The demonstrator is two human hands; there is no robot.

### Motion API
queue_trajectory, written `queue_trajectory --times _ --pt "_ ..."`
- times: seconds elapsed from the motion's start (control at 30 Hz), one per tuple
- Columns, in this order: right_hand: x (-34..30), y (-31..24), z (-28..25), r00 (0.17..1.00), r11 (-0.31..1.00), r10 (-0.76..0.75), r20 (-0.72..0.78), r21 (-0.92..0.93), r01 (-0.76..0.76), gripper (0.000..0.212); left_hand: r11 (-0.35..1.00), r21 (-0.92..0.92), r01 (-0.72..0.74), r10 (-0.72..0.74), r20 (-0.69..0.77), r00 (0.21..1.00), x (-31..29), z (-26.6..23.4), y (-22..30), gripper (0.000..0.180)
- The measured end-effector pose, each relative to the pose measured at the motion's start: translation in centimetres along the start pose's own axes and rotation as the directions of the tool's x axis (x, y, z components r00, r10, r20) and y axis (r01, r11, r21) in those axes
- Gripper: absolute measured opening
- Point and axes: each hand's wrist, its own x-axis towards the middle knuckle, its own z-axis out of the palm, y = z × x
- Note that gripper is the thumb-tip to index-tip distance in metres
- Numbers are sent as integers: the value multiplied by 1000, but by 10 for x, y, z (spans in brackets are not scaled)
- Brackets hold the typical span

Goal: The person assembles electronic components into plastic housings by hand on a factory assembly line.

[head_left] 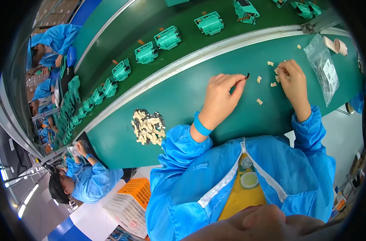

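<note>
Pinching a small dark part between thumb and forefinger, we hold it over the desk with our left grip. Our right grip has its fingers bent down over a few scattered cream pieces; we cannot tell whether it has hold of one. Taking the left grip as the middle of a clock, the dark part sits at two o'clock and the loose cream pieces lie between two and three, well spaced on the smooth green top. A light blue wristband circles our left wrist.

At eight o'clock, on the same desk, we have a heaped pile of cream and black bits. Around two o'clock, past the right grip, a clear plastic bag with a white label lies flat, and just beside it are pale rolls.

Across the far side of the desk runs a pale metal rail. Beyond it we see a darker green strip carrying a row of green housings, curving from twelve o'clock round to nine.

Farther out, at eight o'clock, a co-worker in blue and a black cap sits at the desk's end. Nearer seven stand an orange crate and a white crate. More people in blue work between nine and ten, and bright ceiling tubes shine low at eight.
</note>
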Motion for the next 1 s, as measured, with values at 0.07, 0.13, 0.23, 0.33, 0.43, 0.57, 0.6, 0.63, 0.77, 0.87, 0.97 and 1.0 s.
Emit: queue_trajectory --times 0.07,0.13,0.23,0.33,0.43,0.57,0.6,0.63,0.77,0.87,0.97,1.0 --pt "-1 -1 -1 996 997 55 -64 60 -51 14 936 269 -226 265 -119 957 1 2 -1 11" --pt "-4 -19 -1 997 978 80 -24 194 -74 12 871 400 -285 358 -118 926 -1 0 3 12" --pt "2 -61 0 933 793 236 273 500 -347 21 773 536 -340 464 -112 879 -4 4 7 15" --pt "11 -76 10 732 527 278 622 538 -658 32 759 540 -364 494 -114 862 -6 4 9 17" --pt "20 -74 17 630 488 206 748 480 -729 32 755 546 -362 499 -121 858 -9 0 7 20" --pt "36 -84 15 695 528 118 709 548 -649 24 806 491 -332 468 -184 864 -14 -6 2 25" --pt "45 -86 12 724 570 68 687 569 -593 21 805 494 -328 469 -193 862 -16 -9 2 25" --pt "56 -87 9 835 678 66 547 590 -439 22 832 458 -312 441 -206 874 -19 -12 4 26" --pt "134 -71 24 995 949 -85 -50 302 96 31 889 382 -251 352 -222 909 -34 -20 -2 26" --pt "176 -38 63 750 877 -476 -459 -304 371 47 894 370 -250 338 -195 921 -45 -23 -8 24" --pt "186 -25 78 798 917 -383 -466 -297 266 61 914 356 -194 285 -223 932 -59 -29 -10 22" --pt "187 -30 75 909 979 -199 -367 -114 168 61 915 359 -184 279 -232 932 -67 -34 -12 22"
